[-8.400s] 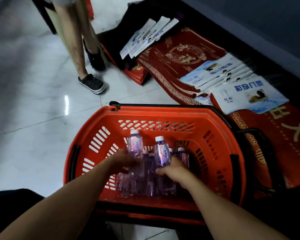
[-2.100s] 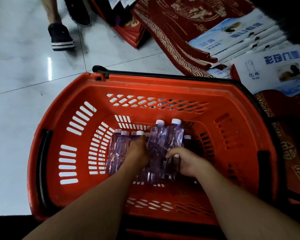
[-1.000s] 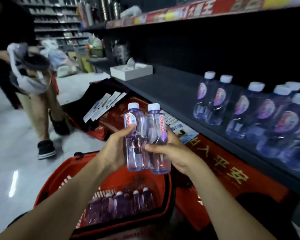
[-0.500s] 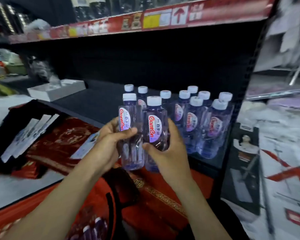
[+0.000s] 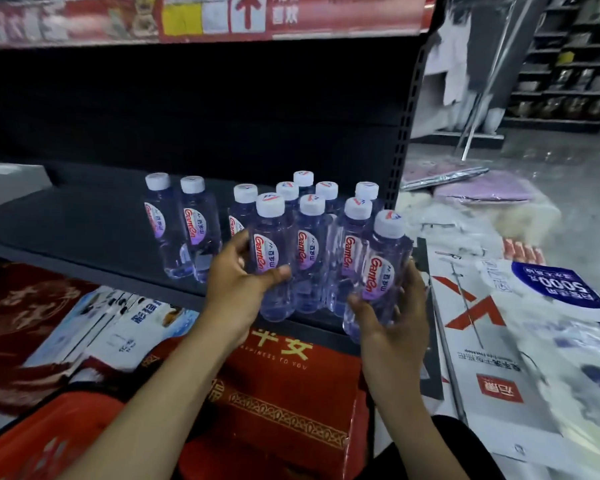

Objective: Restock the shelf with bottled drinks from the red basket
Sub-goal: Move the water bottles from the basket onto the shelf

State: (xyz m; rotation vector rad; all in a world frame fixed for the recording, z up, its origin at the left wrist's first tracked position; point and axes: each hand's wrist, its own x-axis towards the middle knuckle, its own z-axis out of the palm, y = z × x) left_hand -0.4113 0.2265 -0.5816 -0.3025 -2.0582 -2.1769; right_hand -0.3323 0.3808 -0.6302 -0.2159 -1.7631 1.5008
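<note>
At the shelf (image 5: 84,220) front the pair is now split: my left hand (image 5: 238,277) grasps the left bottle (image 5: 271,247), my right hand (image 5: 394,320) the right bottle (image 5: 383,268), so I judge placement close.

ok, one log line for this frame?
phase: shelving | left hand: holds left bottle at shelf front | right hand: holds right bottle by shelf corner

White-capped, purple-tinted bottles (image 5: 310,237) stood clustered at the right end of the dark shelf (image 5: 84,216), with two others (image 5: 191,230) apart toward the left. The left hand (image 5: 236,282) gripped one bottle (image 5: 272,237) upright at the front edge. The right hand (image 5: 392,320) held another bottle (image 5: 385,265), tilted, off the front right corner. The red basket (image 5: 42,441) sat below the front edge.
</note>
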